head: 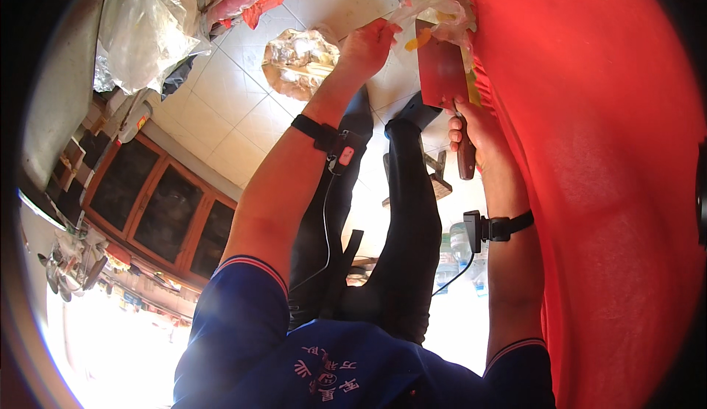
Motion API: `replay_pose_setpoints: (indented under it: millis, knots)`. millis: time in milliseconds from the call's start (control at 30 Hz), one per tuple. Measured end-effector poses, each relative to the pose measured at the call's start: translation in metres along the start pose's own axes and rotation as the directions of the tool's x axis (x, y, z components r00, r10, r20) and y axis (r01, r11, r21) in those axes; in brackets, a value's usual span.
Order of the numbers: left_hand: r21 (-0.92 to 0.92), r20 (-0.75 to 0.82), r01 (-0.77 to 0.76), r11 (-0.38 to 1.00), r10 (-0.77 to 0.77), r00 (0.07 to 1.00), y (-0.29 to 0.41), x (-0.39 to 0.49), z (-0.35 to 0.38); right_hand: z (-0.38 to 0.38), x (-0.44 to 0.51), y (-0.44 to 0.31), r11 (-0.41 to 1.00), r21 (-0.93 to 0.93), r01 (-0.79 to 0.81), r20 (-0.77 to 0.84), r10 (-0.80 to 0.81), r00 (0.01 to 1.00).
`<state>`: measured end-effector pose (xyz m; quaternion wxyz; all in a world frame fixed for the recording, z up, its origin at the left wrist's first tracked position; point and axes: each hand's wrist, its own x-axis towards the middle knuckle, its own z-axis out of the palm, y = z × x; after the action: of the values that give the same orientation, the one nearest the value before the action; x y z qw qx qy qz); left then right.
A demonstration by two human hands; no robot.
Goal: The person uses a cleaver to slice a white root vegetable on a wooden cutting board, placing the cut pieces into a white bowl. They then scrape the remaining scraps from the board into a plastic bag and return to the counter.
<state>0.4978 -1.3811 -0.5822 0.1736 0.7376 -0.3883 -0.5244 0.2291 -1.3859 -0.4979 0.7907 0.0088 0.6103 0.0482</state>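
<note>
My right hand (476, 130) grips the wooden handle of a cleaver (442, 69), whose broad blade points away from me and looks red. At the upper middle, my left hand (373, 44) pinches the edge of a thin clear plastic bag (436, 0). The bag lies beyond and beside the blade, with scraps inside it. An orange-yellow piece (418, 39) shows by the blade's far left corner; whether it touches the blade I cannot tell. Left of my left hand is a round, shiny, crinkled container (301, 64) with unclear contents.
A red cloth or plastic sheet (596, 160) hangs along my right side. Clear plastic bags (149, 33) hang at the upper left, above a wooden cabinet (165, 204) with dark panels. A small wooden stool (436, 182) and plastic bottles (459, 243) stand on the tiled floor (237, 111).
</note>
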Motion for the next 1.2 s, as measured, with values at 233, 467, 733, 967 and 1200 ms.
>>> replay_pose_setpoints:
  millis: [233,467,733,967,1200]
  knots:
    - [0.244,-0.290,-0.190,0.951,0.259,0.921,0.021,-0.014,0.005,-0.004,-0.003,0.002,0.998,-0.036,0.050,-0.081,-0.053,0.995]
    - [0.471,0.199,-0.389,0.792,0.334,0.921,0.070,-0.021,0.051,-0.002,-0.019,0.002,0.987,-0.064,0.151,-0.141,-0.158,0.977]
    - [0.368,-0.012,-0.347,0.863,0.378,0.926,0.048,0.046,0.066,-0.011,-0.035,0.020,0.948,-0.171,0.270,-0.234,-0.305,0.923]
    - [0.375,0.277,-0.657,0.654,0.597,0.753,0.073,-0.005,0.073,-0.016,-0.045,0.033,0.928,-0.242,0.284,-0.244,-0.342,0.908]
    - [0.514,0.409,-0.334,0.790,0.117,0.905,0.086,0.020,0.088,-0.019,-0.044,0.040,0.916,-0.260,0.305,-0.254,-0.369,0.894]
